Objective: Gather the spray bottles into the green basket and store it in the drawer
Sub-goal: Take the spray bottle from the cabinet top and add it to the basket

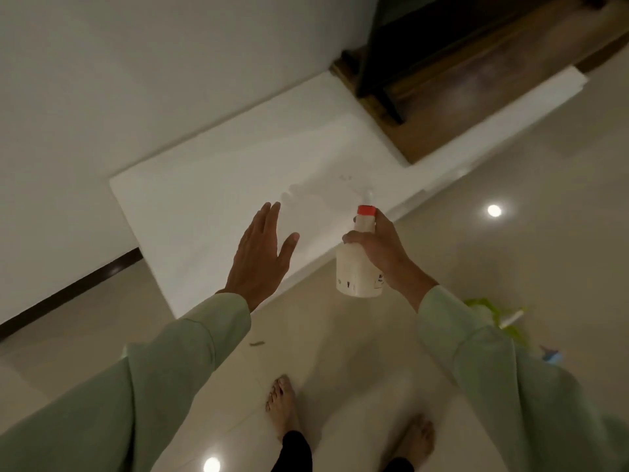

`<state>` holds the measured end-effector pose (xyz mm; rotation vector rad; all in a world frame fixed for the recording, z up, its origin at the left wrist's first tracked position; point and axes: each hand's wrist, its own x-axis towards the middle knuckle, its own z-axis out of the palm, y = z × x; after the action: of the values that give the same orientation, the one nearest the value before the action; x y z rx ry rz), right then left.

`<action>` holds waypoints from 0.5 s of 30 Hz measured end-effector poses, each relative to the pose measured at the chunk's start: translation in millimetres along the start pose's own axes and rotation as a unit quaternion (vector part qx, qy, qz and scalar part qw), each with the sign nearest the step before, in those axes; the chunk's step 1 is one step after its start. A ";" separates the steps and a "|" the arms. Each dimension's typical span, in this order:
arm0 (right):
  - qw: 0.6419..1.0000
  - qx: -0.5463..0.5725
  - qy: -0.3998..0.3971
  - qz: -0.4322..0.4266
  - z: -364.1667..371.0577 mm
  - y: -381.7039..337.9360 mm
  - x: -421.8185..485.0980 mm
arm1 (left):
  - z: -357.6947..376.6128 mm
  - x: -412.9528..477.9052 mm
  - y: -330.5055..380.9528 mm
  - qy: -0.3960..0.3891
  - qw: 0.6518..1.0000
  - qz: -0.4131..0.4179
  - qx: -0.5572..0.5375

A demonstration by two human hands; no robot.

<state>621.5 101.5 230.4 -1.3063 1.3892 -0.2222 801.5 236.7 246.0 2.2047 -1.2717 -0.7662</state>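
Wall and a low white platform (218, 212) filled the left of the view, and over the platform's near edge hovered the left hand (258, 257), palm down, fingers spread and straight, holding nothing. Just to its right, apart from it, the right hand (377, 248) was closed around the neck and shoulder of a white spray bottle (357, 267) with a red collar, lifted clear of both platform and floor. The bottle's long axis ran nearly upright, nozzle tipped slightly away from the person, base hanging toward the tiles. Further right and lower, behind the right sleeve (476, 352), a patch of bright green showed on the floor (510, 206); that was probably the green basket (490, 308), with something white in it and a blue object beside it, though most of it was hidden. So the basket lay to the right of and below the gripped bottle, on the carrying hand's own side, well away from the empty left hand. The move ahead appeared to be a swing rightward and down. No drawer could be made out with certainty.
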 end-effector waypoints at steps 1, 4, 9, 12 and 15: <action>1.000 0.028 0.009 -0.009 -20.7 9.1 -8.7 | 11.5 -1.3 16.7 -0.009 1.000 0.011 0.000; 0.993 0.111 0.035 -0.029 -81.7 38.9 -32.3 | 46.9 -4.9 67.3 -0.034 0.998 0.043 0.002; 0.973 0.211 0.094 -0.017 -181.9 116.0 -79.0 | 117.5 -19.2 151.3 -0.080 0.992 0.087 0.032; 0.960 0.220 0.173 0.000 -230.0 174.0 -106.4 | 167.0 -34.1 198.4 -0.117 0.986 0.107 0.048; 0.935 0.218 0.278 0.032 -268.4 228.7 -126.7 | 221.3 -46.6 244.8 -0.148 0.979 0.125 0.064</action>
<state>249.0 140.0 218.2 -0.8502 1.7223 -0.8580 483.0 139.0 253.5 2.0234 -1.7511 -0.9587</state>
